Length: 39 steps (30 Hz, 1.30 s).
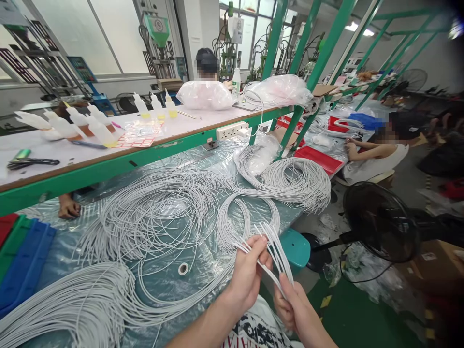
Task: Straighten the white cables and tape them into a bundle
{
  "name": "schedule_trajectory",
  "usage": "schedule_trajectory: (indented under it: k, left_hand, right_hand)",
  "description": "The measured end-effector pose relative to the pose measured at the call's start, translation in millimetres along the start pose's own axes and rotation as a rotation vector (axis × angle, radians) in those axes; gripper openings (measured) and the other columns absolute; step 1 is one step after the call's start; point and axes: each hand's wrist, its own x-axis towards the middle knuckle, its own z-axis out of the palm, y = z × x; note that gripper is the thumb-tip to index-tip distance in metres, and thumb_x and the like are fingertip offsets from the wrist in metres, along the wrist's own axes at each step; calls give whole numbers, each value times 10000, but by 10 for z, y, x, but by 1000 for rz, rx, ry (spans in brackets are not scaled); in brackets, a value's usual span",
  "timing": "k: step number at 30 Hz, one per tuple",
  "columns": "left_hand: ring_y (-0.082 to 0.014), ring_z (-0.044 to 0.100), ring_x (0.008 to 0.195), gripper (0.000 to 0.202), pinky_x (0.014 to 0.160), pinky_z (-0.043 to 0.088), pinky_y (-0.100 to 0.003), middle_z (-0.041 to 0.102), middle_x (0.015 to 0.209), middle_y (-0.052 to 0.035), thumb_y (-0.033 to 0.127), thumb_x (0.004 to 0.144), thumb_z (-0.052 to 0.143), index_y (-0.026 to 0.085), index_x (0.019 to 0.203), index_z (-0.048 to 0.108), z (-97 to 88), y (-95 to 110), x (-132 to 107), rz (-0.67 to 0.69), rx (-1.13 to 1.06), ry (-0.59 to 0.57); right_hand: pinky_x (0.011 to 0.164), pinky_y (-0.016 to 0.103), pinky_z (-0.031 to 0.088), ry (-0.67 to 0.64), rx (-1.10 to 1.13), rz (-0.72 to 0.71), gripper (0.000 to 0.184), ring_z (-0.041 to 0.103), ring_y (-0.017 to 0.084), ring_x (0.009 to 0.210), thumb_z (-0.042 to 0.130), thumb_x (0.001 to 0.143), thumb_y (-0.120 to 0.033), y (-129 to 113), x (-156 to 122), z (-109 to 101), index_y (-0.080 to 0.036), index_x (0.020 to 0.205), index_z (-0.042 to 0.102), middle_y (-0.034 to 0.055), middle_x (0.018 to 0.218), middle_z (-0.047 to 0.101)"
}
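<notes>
My left hand (250,270) is closed, pinching a small bundle of white cables (273,246) near their ends. Just below it, my right hand (292,304) is closed on the same bundle, fingers wrapped round the strands. The cable ends fan upward between both hands, over the table's front edge. A loose coil of white cable (246,220) lies on the table just beyond my left hand. Larger heaps of white cable (155,212) spread across the plastic-covered table (65,246).
A small tape roll (183,268) lies by the cables. Blue and green trays (21,256) sit at left. A green shelf (108,164) carries squeeze bottles (90,128). A teal stool (297,246) and black fan (380,222) stand right. Other people sit beyond.
</notes>
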Motion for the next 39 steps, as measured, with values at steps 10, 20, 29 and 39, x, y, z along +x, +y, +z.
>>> schedule_trajectory:
  k: [10,20,29,39]
  left_hand:
    - [-51,313,446,286,455,204,-208,347,506,84,339,779,733,166,712,515,8,-67,10,107,131,113]
    - [-58,343,462,286,464,280,-193,403,538,66,321,750,719,183,688,476,35,-112,19,170,140,218]
    - [-97,413,623,156,638,391,-232,440,696,30,201,726,617,185,700,464,50,-20,-33,102,-111,172]
    - [-105,385,606,78,614,342,-242,444,643,19,134,683,534,170,632,486,1,59,10,102,4,130]
  right_hand:
    - [408,262,44,48,-78,41,708,46,35,390,554,685,-839,-49,-3,-5,-224,541,234,-105,462,116]
    - [436,280,79,33,-78,13,682,45,54,422,567,735,-790,3,-6,-51,-223,549,237,-90,496,113]
    - [418,268,78,-5,-48,-24,666,60,45,403,547,762,-779,24,20,-39,-219,536,266,-97,466,138]
    - [422,264,54,58,-74,-2,673,45,40,406,548,735,-800,-28,18,-6,-227,549,247,-110,468,126]
